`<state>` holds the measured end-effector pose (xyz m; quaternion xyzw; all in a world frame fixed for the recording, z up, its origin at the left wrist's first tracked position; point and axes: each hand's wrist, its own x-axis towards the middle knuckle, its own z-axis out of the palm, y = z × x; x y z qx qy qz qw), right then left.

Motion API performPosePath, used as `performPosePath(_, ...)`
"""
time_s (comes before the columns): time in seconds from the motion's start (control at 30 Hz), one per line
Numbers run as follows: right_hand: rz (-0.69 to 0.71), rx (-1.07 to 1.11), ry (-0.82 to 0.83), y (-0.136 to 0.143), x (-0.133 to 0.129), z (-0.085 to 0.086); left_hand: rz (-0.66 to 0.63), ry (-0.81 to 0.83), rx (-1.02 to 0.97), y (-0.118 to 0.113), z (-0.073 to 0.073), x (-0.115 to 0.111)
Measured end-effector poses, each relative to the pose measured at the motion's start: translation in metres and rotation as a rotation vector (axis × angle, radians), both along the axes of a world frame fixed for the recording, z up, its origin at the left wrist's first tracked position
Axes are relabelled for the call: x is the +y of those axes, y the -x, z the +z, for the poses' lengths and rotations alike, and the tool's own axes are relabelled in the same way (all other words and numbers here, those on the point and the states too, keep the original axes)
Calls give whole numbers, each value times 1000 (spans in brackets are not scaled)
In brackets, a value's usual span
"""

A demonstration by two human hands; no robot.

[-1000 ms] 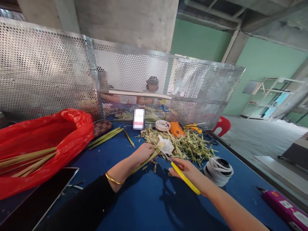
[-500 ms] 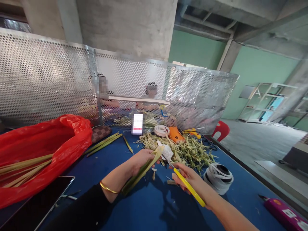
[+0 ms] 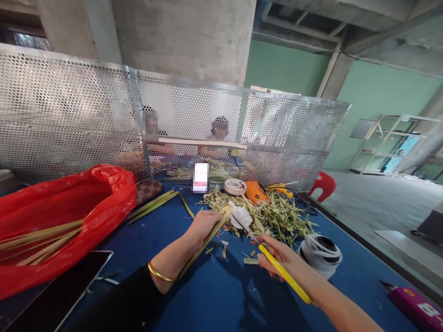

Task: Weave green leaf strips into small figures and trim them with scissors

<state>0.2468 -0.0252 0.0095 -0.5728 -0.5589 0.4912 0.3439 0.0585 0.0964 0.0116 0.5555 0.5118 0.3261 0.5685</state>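
My left hand (image 3: 205,226), with a gold bangle at the wrist, pinches a long green-yellow plant strip (image 3: 207,240). Its pale end is up by my fingertips, and its lower part slants down along my forearm. My right hand (image 3: 275,253) is closed around yellow-handled scissors (image 3: 284,272), seen edge-on. The thin metal blades point toward the strip's pale end; I cannot tell whether they touch it. A crumpled white wad (image 3: 241,216) lies just behind the blades. Beyond both hands spreads a heap of plant trimmings (image 3: 277,219).
A red plastic bag (image 3: 114,184) with long strips and a dark tablet (image 3: 65,290) are at left. White twine (image 3: 320,256) and a purple tool (image 3: 415,302) are at right. Behind are a tape roll (image 3: 235,186), a lit phone (image 3: 201,176) and a perforated metal screen (image 3: 194,106).
The scissors and my right hand have shifted slightly right and down in the view. The strip now lies closer to my left forearm. Small scraps show more plainly below my hands.
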Motion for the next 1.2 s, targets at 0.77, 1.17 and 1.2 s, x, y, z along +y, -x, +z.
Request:
performPosePath(0.77,-10,21,-11,14,9,-14,-192,-18,-3,-2,-10,1)
performPosePath(1.17,-100,46,57,26,14,-13,-220,-12,-17,-3,-3,5)
performPosePath(1.2,-94,42,49,26,15,-14,-224,-8,-18,-3,-3,5)
